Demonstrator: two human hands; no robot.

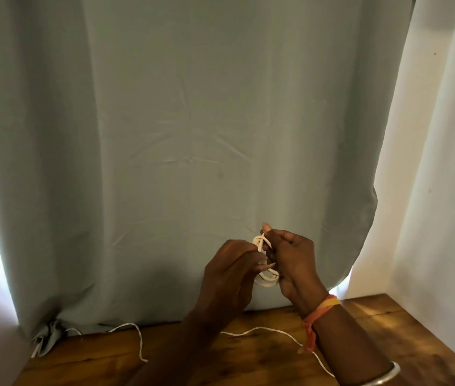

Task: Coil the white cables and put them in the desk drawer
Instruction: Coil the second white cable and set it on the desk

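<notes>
Both hands raised above wooden desk [251, 358]. Right hand [293, 263] gripped coiled white cable [266, 270]; left hand [229, 277] pinched its loops. A loose white cable [139, 341] lay on the desk.

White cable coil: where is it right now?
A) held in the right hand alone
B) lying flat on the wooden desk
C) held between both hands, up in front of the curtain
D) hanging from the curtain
C: the left hand and right hand both grip the white cable coil, raised before the grey curtain above the wooden desk.
</notes>
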